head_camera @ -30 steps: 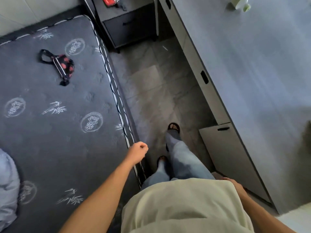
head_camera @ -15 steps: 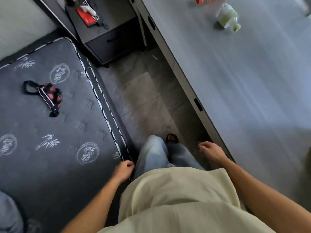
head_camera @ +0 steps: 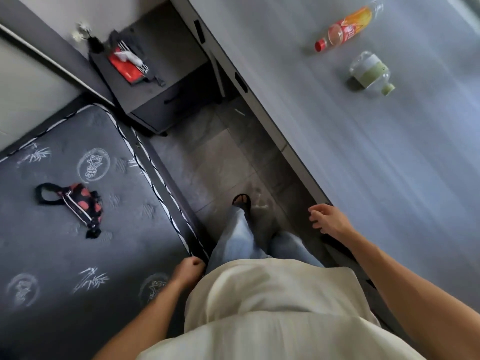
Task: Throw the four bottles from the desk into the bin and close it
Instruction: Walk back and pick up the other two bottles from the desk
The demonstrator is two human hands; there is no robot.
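Two bottles lie on their sides on the grey desk [head_camera: 376, 157] at the upper right: one with a red cap and an orange-red label [head_camera: 345, 28], and a clear one with a green label and green cap [head_camera: 370, 71]. My right hand [head_camera: 328, 222] hovers at the desk's near edge, fingers apart, holding nothing, well short of both bottles. My left hand [head_camera: 188, 270] hangs beside my hip over the mattress edge, fingers curled into a loose fist with nothing in it. No bin is in view.
A dark mattress [head_camera: 65, 229] with a black-and-red pouch [head_camera: 78, 203] fills the left. A dark nightstand [head_camera: 161, 81] with a red item on top stands at the far end. A narrow tiled aisle [head_camera: 220, 157] runs between bed and desk, where my legs are.
The view has swung up and right along the desk, bringing the red-capped bottle fully into view. My right hand rose from my hip to the desk edge; my left hand dropped back beside my hip.
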